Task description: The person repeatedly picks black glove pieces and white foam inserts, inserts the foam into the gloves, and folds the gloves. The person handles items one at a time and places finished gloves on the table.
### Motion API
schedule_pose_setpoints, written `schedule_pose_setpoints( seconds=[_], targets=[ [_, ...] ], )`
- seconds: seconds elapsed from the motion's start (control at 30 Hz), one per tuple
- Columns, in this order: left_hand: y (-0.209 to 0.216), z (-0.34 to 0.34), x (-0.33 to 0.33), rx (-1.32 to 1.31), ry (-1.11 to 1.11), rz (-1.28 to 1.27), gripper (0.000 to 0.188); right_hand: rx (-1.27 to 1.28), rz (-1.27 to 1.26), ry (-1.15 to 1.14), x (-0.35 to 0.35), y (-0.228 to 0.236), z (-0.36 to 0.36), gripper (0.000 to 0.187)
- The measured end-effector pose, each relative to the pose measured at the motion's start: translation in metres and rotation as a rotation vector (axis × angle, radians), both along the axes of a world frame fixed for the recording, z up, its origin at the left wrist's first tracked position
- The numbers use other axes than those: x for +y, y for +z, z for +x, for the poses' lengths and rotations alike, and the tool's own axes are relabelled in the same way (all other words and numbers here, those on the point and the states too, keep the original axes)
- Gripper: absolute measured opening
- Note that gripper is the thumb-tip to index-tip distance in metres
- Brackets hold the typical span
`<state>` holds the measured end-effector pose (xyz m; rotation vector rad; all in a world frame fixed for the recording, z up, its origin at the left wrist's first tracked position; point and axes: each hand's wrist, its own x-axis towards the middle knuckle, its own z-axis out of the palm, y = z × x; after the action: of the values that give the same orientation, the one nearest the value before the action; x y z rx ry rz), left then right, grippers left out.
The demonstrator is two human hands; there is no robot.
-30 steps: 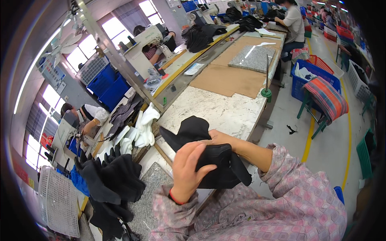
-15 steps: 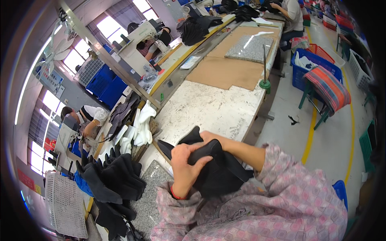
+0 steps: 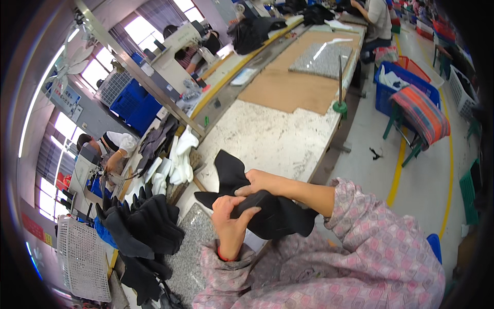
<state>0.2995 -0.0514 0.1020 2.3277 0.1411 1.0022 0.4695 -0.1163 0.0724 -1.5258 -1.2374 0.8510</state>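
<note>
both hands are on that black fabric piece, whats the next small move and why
Probably lay the black fabric piece down on the speckled worktable. Both the left hand and the right hand grip it bunched up above the table's near edge, one flap sticking up, and the bare tabletop lies just ahead of the hands.

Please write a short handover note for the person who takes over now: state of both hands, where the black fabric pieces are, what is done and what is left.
Left hand: closed on the black fabric piece, gripping from below.
Right hand: pinching the same piece at its upper edge.
The piece is held above the near end of the worktable, partly folded over.
Stack of black pieces: to the left, on the table. White pieces lie behind it.
Done: cannot tell how many are finished.
Left: likely the piece in hand.
</note>
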Motion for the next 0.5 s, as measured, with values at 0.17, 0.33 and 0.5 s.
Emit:
schedule_pose_setpoints(
  seconds=[0.17, 0.33, 0.5],
  targets=[
    [0.013, 0.001, -0.009, 0.104, -0.028, 0.004, 0.032, -0.115, -0.078, 0.032, 0.011, -0.028, 0.005, 0.048],
    [0.032, 0.009, -0.021, -0.011, -0.159, 0.23, 0.043, -0.368, 0.238, 0.274, 0.001, -0.02, 0.027, 0.037],
    [0.023, 0.013, -0.022, 0.045, -0.191, 0.124, 0.035, -1.007, 0.164, -0.711, -0.077, 0.084, 0.055, 0.017]
  ],
)
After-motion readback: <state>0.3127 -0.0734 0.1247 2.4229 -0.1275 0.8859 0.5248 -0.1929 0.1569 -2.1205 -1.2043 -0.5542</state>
